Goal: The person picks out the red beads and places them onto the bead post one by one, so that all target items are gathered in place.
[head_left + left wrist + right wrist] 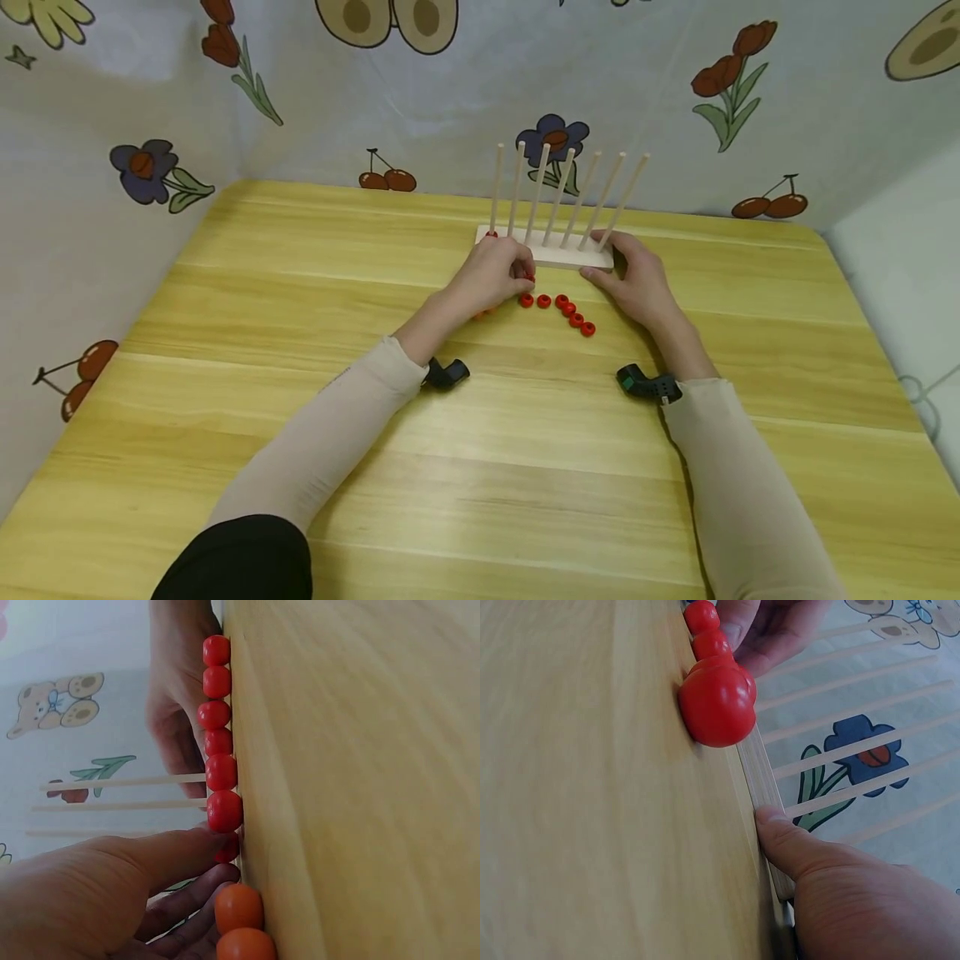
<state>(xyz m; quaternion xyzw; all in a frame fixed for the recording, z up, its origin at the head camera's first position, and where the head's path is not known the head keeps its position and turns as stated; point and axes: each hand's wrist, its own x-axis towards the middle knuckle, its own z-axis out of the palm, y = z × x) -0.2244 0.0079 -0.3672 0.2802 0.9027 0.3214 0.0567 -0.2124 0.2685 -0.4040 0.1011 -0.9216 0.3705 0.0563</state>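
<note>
My left hand [491, 271] pinches a red bead [227, 850] between thumb and fingers, low over the table in front of the wooden peg stand [555, 256]. The stand has a flat pale base and several upright thin pegs. At the foot of its leftmost peg sits another red bead [491, 235], partly covered by the left hand. My right hand [637, 279] grips the right end of the base, its thumb [780, 832] along the front edge. Between the hands, several loose red beads [569, 308] lie in a bent row.
Orange beads [240, 906] lie beside the left hand, mostly hidden under its wrist in the head view. The wood-grain table [480, 483] meets a patterned cloth backdrop [450, 100] behind the stand. A dark wrist camera [448, 375] sits on each wrist.
</note>
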